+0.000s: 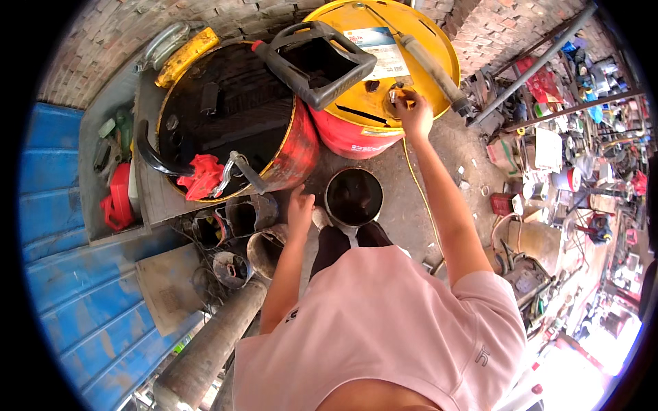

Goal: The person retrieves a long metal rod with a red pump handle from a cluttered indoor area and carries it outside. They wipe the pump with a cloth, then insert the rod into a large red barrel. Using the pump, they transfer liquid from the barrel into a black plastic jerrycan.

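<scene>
My right hand [415,115] is at the near edge of a yellow drum lid [430,51], its fingers closed in a pinch beside a round opening or fitting. Whatever small thing they hold is mostly covered by the fingers. A grease-gun-like tool [430,68] and a printed sheet [381,53] lie on the lid. My left hand [299,211] hangs beside the dark-topped red drum [301,147], fingers loosely apart, holding nothing. Between my feet and the drums stands a round bucket [354,196] with dark contents.
A black rectangular funnel or pan [322,65] bridges both drums. A crank handle [247,171] and red cloth [204,177] rest on the dark drum. Metal pipes [209,342] lie at left near blue panels [58,198]. Cluttered shelves [576,151] fill the right; a yellow cord [419,192] crosses the floor.
</scene>
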{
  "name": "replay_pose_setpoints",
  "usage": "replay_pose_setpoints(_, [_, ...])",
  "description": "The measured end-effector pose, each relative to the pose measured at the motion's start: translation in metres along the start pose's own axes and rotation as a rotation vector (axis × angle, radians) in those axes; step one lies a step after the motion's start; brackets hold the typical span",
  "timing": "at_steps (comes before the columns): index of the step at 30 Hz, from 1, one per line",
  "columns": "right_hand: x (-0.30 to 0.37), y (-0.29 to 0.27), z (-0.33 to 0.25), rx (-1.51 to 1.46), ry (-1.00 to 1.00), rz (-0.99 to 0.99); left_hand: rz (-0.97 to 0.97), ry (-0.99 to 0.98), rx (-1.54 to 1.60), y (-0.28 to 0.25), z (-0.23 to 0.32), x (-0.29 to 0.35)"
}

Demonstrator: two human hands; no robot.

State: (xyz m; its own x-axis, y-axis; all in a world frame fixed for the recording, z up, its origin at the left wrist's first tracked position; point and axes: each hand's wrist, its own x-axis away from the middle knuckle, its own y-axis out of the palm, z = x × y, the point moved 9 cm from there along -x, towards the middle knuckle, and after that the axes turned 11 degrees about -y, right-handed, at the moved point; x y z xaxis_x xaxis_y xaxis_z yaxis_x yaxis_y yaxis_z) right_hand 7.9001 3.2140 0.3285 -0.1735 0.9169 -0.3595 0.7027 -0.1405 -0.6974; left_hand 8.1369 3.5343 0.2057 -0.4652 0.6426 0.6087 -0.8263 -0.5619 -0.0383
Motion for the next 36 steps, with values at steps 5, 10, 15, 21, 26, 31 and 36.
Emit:
replay_pose_setpoints(5, [-0.052,0.008,0.012,0.392,-0.406,-0.147,0.008,0.048,-0.063,0.01,0.007,0.009])
replay_pose_setpoints(10, [-0.064,0.033,0.019,0.396,-0.583,-0.306,0.034,0.136,-0.216,0.018,-0.003,0.016])
replay_pose_setpoints(15, [-0.061,0.033,0.004,0.33,-0.83,-0.233,-0.003,0.091,-0.254,0.036,-0.004,0.022])
replay_pose_setpoints(21, [-0.063,0.03,0.0,0.367,-0.933,-0.211,0.081,0.297,-0.419,0.075,0.048,0.024])
replay_pose_setpoints(26, [-0.064,0.027,0.015,0.33,-0.864,-0.196,0.089,0.633,-0.516,0.193,0.151,-0.039])
replay_pose_setpoints(31, [-0.06,0.025,0.0,0.29,-0.869,-0.152,-0.057,0.76,-0.46,0.268,0.204,-0.143])
replay_pose_setpoints(36, [-0.058,0.016,0.014,0.29,-0.812,-0.089,-0.258,0.572,-0.78,0.3,0.211,-0.168])
